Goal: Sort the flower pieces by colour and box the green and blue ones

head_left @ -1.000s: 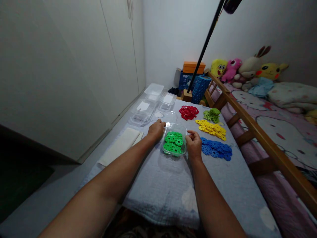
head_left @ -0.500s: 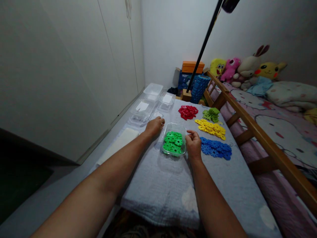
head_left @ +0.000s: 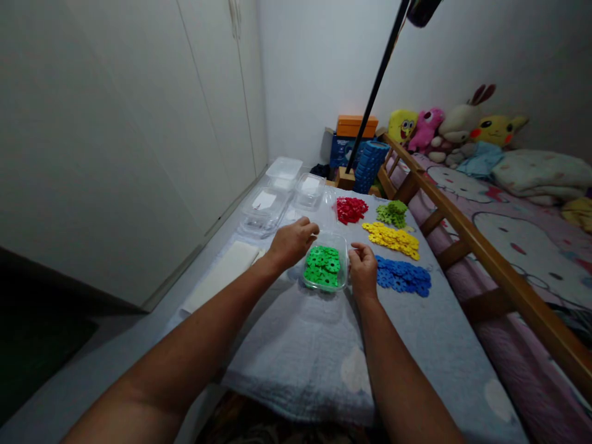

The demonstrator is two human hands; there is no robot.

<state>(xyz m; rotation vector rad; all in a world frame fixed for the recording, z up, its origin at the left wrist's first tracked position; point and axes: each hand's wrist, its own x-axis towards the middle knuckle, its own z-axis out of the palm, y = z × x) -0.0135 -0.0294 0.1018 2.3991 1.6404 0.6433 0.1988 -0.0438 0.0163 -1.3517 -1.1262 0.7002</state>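
A clear plastic container [head_left: 326, 288] stands on the cloth in front of me, with green flower-shaped plastic pieces [head_left: 322, 266] inside. My right hand [head_left: 363, 265] is closed at its right side, thumb and fingers by the rim. Above the container's far left corner, my left hand [head_left: 293, 242] pinches what looks like a clear plastic lid [head_left: 330, 202]. The lid is faint and partly hidden by the fingers. To the right lie separate piles of red pieces [head_left: 351, 209], yellow pieces [head_left: 393, 239], blue pieces [head_left: 403, 275] and light green pieces [head_left: 392, 213].
Several clear containers [head_left: 263, 213] sit at the table's back left, some with white paper on them. Folded cream cloth [head_left: 224, 274] lies along the left edge. A wooden bed rail [head_left: 462, 219] borders the right side; a black lamp pole [head_left: 377, 92] rises behind.
My left hand has moved right and toward me, up to the container's edge, bringing the clear lid with it. My right hand stays beside the container.
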